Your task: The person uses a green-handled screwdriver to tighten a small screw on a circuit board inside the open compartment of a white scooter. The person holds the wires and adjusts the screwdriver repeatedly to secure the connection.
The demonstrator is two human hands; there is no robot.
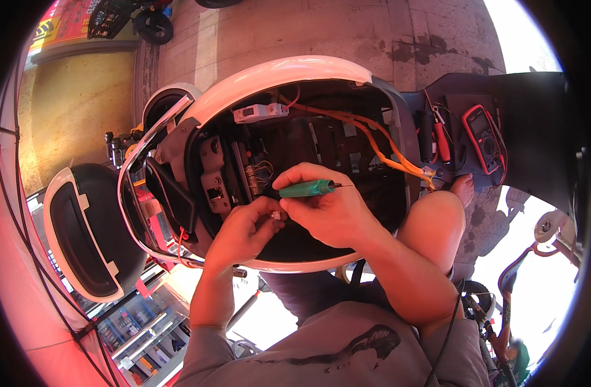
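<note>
My right hand [324, 209] pinches a green-handled tool [306, 189] with a thin metal shaft pointing right, away from my left hand. Its exact kind is unclear. In my left hand [247, 229], thumb and fingers close on a small pale connector [275, 215], just below the tool's handle end. Both hands are over the open body of a white scooter [289, 67]. Beside them, inside the cavity, thin wires run to a row of metallic terminals [251, 179]. A white circuit breaker [261, 113] is at the cavity's far edge.
Thick orange cables [373, 138] cross the cavity's right side. Further right lie a red-framed multimeter [483, 140] and a red-handled tool [442, 143]. A dark panel with a white rim [83, 235] stands at left. My bare knee [431, 229] is close by my right forearm.
</note>
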